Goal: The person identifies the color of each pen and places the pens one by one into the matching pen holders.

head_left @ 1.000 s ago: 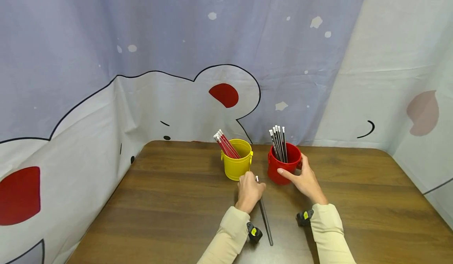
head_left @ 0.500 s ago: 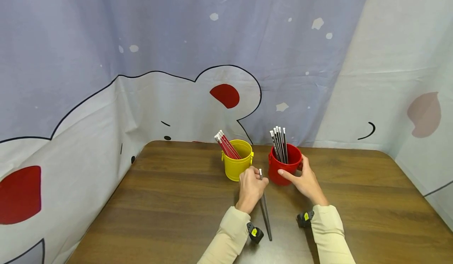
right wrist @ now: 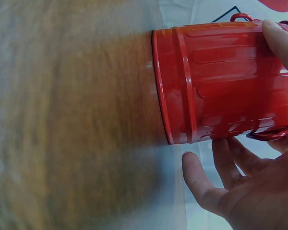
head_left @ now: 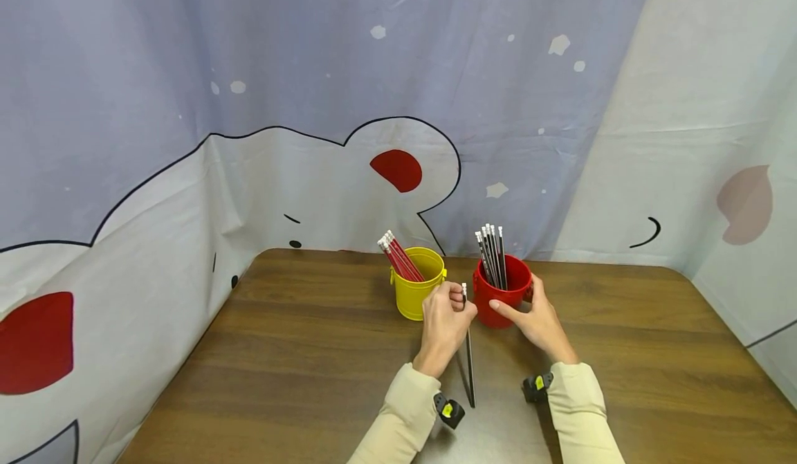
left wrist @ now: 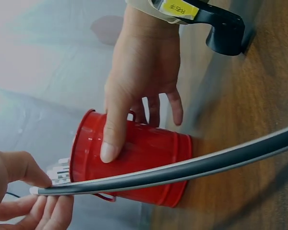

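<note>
My left hand (head_left: 443, 322) pinches a black pencil (head_left: 470, 374) close to its white eraser end. The pencil slants down toward the front of the table, and in the left wrist view it crosses in front of the red bucket (left wrist: 134, 143). With thumb on the near side and fingers at the right side, my right hand (head_left: 540, 320) holds that bucket, which stands upright. Several black pencils (head_left: 493, 260) with white erasers lean inside it, eraser ends up. In the right wrist view the bucket's base (right wrist: 170, 91) meets the tabletop.
Left of the red bucket stands a yellow bucket (head_left: 411, 303) with several red pencils (head_left: 401, 260) leaning to its left side. Both are near the back of the wooden table (head_left: 280, 353). A printed curtain (head_left: 280, 70) hangs behind the table and along its left.
My left hand has raised the black pencil's eraser end and moved slightly right, toward the red bucket. The pencil's lower end has drawn back from the front. My right hand keeps its hold.
</note>
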Motion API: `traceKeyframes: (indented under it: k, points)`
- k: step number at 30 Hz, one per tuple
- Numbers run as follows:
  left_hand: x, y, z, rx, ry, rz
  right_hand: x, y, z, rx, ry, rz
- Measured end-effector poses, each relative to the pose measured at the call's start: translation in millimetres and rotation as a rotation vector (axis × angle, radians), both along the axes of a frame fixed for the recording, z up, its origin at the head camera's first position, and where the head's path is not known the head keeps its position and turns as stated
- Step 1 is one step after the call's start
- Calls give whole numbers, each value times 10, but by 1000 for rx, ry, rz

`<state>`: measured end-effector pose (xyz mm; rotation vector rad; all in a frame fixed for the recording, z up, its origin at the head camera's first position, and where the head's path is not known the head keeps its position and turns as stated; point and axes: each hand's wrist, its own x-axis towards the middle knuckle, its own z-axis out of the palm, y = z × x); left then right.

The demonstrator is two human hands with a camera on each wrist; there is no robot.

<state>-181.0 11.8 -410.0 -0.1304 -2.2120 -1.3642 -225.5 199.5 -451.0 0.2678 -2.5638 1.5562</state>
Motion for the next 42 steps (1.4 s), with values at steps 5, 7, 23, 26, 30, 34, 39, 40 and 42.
traceKeyframes:
  k: [5, 7, 23, 26, 30, 34, 39, 40, 42]
  points:
    - [42, 1, 70, 35, 62, -34, 1, 3, -17, 2, 1, -5]
    - [58, 3, 100, 51, 91, -58, 0, 5, -20, 2, 1, -7]
    - [110, 5, 182, 49, 253, -144, 0, 9, -41, -2, -16, -8]
    - [112, 7, 183, 25, 283, -169, -5, 12, -42, 0, -22, -10]
    - [113, 6, 178, 11, 305, -197, -3, 11, -35, -1, -27, -9]
    - [106, 6, 171, 10, 322, -206, -1, 4, -25, -5, -26, -8]
    - [100, -1, 173, 8, 345, -223, -8, -4, -17, -7, -25, -7]
    - [98, 0, 171, 10, 347, -228, -9, -3, -17, -7, -25, -7]
    - [101, 1, 171, 14, 349, -238, -10, 0, -20, -6, -23, -7]
